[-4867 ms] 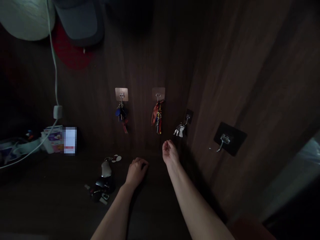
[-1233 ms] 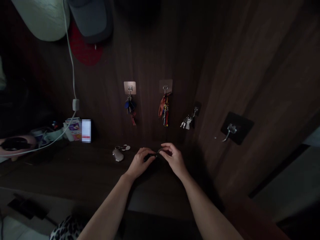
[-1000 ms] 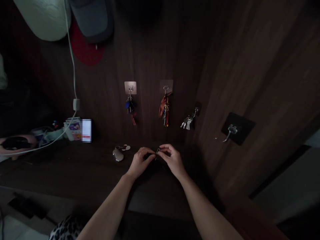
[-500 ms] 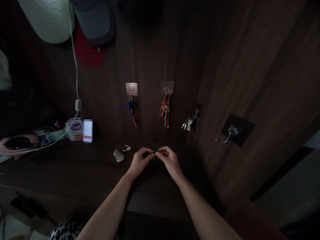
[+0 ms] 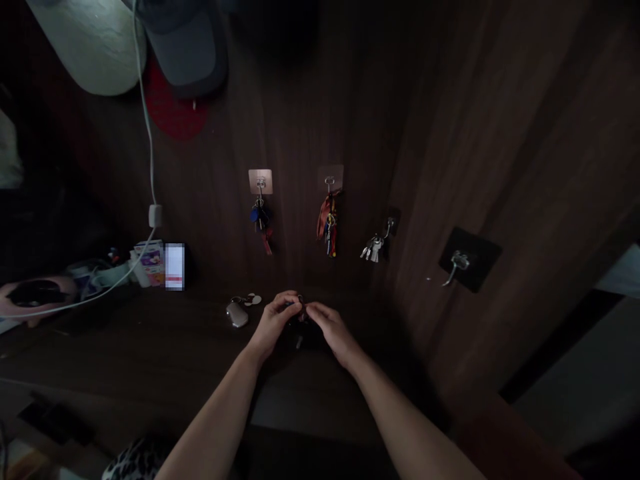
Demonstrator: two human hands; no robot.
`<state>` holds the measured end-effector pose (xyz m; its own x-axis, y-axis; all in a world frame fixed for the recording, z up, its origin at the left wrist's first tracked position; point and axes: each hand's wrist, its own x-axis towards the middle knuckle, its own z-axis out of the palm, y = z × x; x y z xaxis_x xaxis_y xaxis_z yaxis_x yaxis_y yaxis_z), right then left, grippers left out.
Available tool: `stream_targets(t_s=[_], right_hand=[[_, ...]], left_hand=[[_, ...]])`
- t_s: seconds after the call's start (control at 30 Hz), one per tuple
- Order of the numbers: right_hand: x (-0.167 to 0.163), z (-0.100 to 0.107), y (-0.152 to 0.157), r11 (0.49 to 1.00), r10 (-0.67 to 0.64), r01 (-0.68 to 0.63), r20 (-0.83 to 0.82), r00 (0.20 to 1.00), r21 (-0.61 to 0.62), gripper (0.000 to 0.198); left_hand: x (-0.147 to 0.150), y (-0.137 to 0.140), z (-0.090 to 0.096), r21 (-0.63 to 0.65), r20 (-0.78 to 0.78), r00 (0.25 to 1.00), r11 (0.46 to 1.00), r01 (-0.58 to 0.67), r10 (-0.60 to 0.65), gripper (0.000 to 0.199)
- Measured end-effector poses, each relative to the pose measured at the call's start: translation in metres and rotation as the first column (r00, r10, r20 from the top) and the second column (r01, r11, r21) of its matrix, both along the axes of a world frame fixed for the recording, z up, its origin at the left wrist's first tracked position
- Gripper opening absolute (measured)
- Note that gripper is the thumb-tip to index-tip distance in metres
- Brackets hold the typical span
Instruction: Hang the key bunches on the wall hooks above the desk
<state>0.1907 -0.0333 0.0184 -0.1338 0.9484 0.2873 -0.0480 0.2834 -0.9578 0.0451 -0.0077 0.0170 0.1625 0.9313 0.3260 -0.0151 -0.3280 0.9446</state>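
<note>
Over the dark shelf, my left hand (image 5: 274,322) is closed in a pinch on a small bunch of keys (image 5: 299,342), whose ring peeks out above the fingertips. From the other side my right hand (image 5: 333,329) pinches at the same bunch, thumb and fingers pressed together. One pale key dangles below the hands; the rest is dark and hard to make out. Left of my left hand lies a silvery rounded fob (image 5: 237,314), joined to a ring with pale round tags (image 5: 254,299).
Keys with blue tags (image 5: 259,215), keys with an orange strap (image 5: 324,221) and silver keys (image 5: 374,249) hang on wall hooks. A bare hook (image 5: 457,261) is at right. Caps (image 5: 187,53) hang above; a lit phone (image 5: 175,267) stands left beside a white cable (image 5: 149,127).
My hands have shifted slightly left, and the fingertips have moved a little apart. A dangling key now shows below them. The whole view has shifted a little.
</note>
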Motion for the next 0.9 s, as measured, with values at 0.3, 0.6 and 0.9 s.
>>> stream_targets(t_s=[0.3,0.6,0.9], right_hand=[[0.001,-0.003,0.001,0.987,0.017,-0.051,-0.219,0.976,-0.153,0.024],[0.028,0.025,-0.004,0.967,-0.228,0.253,-0.576,0.785,-0.038,0.016],[0.058,0.05,-0.035,0.879,-0.261,0.474,-0.777,0.573,0.054,0.015]], left_hand=[[0.002,0.0,0.0,-0.024,0.045,0.997,0.998,0.063,-0.061,0.025],[-0.012,0.017,-0.014,0.228,-0.401,0.869,0.951,-0.211,0.289,0.02],[-0.013,0.019,-0.016,0.188,-0.511,0.826,0.969,-0.162,0.238,0.024]])
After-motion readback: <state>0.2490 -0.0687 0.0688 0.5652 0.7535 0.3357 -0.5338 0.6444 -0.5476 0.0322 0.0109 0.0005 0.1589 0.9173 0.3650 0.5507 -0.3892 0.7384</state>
